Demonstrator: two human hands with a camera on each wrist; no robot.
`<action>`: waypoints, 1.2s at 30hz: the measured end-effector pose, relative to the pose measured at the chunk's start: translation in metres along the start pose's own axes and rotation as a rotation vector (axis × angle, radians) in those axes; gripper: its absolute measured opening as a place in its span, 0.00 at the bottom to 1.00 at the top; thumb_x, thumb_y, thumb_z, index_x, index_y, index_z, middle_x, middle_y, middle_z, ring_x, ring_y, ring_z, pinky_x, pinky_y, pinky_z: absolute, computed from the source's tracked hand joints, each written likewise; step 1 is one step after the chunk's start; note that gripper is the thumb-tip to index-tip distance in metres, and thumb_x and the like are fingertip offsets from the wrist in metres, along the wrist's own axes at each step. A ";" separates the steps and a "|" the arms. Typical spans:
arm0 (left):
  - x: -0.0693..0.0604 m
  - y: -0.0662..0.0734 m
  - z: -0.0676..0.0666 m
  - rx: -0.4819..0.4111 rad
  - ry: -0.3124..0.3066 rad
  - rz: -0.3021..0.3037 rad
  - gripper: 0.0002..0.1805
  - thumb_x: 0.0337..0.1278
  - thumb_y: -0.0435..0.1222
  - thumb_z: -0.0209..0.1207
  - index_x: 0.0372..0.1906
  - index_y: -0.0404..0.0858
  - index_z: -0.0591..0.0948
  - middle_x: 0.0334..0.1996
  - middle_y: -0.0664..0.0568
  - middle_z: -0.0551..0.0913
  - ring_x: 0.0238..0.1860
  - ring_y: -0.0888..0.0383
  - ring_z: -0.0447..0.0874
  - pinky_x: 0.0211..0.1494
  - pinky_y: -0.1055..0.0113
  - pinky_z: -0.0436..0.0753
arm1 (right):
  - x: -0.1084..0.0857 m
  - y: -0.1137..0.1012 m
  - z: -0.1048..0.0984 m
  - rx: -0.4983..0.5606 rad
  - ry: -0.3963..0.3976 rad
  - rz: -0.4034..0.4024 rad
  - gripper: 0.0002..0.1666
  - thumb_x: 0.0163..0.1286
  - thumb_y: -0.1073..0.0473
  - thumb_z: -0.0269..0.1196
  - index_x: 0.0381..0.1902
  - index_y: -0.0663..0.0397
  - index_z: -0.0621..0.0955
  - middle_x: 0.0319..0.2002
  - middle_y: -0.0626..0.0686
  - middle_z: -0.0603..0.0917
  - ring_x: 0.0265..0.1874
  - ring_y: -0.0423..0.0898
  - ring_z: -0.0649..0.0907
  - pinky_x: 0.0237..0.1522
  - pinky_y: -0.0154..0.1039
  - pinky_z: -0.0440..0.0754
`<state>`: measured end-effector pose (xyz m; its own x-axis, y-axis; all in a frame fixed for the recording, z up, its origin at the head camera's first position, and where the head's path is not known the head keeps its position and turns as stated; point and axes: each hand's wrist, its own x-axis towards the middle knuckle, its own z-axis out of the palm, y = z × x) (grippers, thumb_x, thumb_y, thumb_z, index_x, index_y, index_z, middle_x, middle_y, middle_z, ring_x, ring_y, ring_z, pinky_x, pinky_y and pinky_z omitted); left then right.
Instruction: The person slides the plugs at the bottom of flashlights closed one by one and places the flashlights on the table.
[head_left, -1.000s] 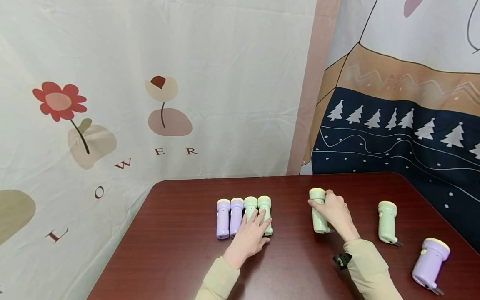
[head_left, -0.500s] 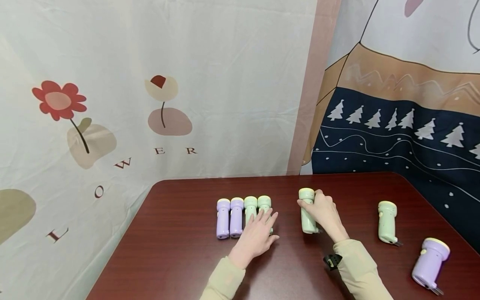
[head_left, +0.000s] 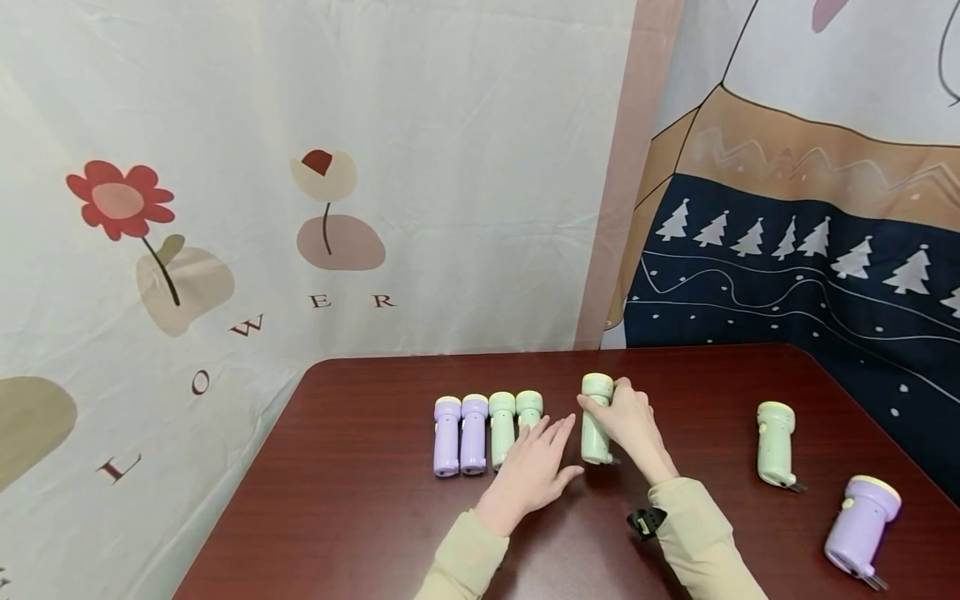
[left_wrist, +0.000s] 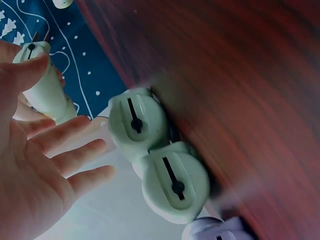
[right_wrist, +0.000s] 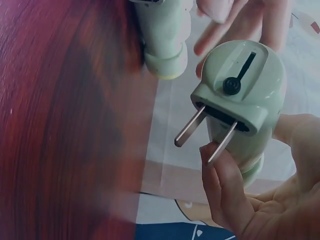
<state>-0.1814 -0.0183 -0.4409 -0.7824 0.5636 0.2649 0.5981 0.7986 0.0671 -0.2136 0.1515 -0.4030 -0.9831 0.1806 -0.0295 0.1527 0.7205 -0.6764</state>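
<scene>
My right hand (head_left: pixel 630 421) grips a light green flashlight (head_left: pixel 597 425) by its sides, to the right of a row of flashlights. In the right wrist view two metal plug prongs stick out of the base of that held flashlight (right_wrist: pixel 240 95). My left hand (head_left: pixel 531 473) stretches its fingers out just in front of the row's right end, holding nothing. It partly covers the rightmost green flashlight (head_left: pixel 529 404). Another green flashlight (head_left: pixel 502 421) and two purple flashlights, the inner (head_left: pixel 473 437) and the outer (head_left: pixel 447 437), complete the side-by-side row.
Farther right on the brown table (head_left: pixel 337 500) lie a green flashlight (head_left: pixel 775 446) and a purple flashlight (head_left: pixel 862 525), both with prongs out. Printed cloth (head_left: pixel 480 167) hangs behind the table's back edge.
My right hand has carried the green flashlight left toward the row. My left hand has slid right, off the row's green flashlights toward the held one.
</scene>
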 end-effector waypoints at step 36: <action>0.005 0.006 0.000 0.102 0.152 0.033 0.45 0.52 0.60 0.58 0.67 0.34 0.65 0.57 0.49 0.81 0.58 0.56 0.79 0.57 0.62 0.77 | -0.002 -0.009 0.009 0.072 0.029 -0.009 0.40 0.62 0.40 0.61 0.51 0.73 0.68 0.39 0.68 0.80 0.31 0.54 0.83 0.27 0.41 0.80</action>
<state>-0.1823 -0.0108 -0.4392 -0.7227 0.5579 0.4080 0.5963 0.8018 -0.0401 -0.2136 0.1383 -0.4032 -0.9808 0.1949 -0.0028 0.1356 0.6721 -0.7279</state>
